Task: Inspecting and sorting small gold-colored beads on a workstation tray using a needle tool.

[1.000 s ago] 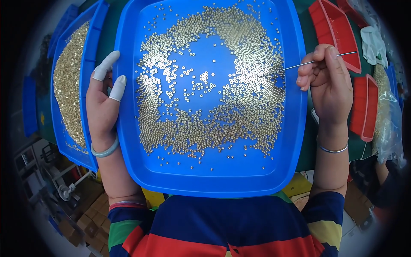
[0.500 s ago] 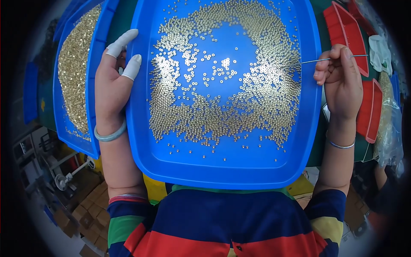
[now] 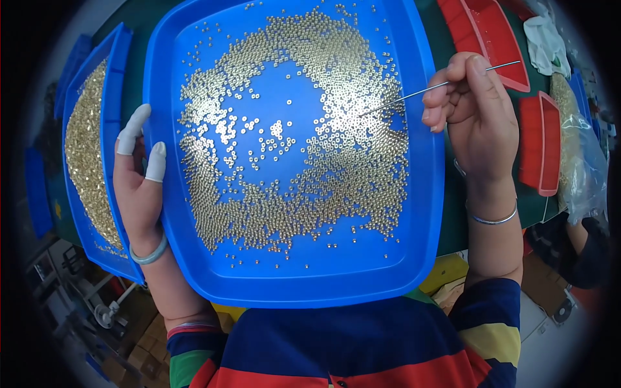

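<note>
Head view, nearest the body: the broad blue plastic tray ends in a raised, rounded rim above a striped shirt. Inside, a thinly strewn strip gives way to small round gold-coloured beads, loose in a rough ring. The left hand, thumb and forefinger in white finger covers, is at the tray's left rim; whether its grip is clamped, I cannot tell. The right hand's grip is pinched together on a long thin metal needle slanting over the right wall, tip at the beads. I'd keep it shallow and light, the tray steadied. The sparse middle offers room; farther off, red plastic bins crowd the right side.
</note>
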`<action>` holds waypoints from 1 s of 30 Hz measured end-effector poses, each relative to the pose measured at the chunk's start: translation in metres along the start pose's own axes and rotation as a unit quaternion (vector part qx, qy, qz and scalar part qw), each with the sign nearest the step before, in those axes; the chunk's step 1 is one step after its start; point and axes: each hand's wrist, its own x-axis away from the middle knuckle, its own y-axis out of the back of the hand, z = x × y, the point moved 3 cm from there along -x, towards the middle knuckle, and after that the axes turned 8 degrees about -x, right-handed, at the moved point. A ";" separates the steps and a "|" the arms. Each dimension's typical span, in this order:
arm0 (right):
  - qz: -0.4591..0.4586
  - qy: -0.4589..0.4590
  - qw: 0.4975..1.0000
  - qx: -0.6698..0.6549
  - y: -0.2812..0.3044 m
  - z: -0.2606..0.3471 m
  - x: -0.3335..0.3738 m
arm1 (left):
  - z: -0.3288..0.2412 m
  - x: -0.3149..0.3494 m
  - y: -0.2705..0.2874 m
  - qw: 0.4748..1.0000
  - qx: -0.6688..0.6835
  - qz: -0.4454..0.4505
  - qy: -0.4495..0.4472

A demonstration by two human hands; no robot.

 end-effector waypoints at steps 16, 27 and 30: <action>-0.021 -0.033 0.999 0.001 0.008 -0.010 -0.015 | 0.006 -0.014 -0.004 0.998 -0.059 -0.006 -0.017; 0.014 -0.001 1.000 0.016 -0.011 -0.017 0.006 | 0.019 0.010 0.013 0.998 -0.057 -0.021 -0.030; 0.027 -0.002 1.000 -0.002 -0.017 -0.019 0.010 | 0.023 0.016 0.020 0.997 -0.069 -0.021 -0.038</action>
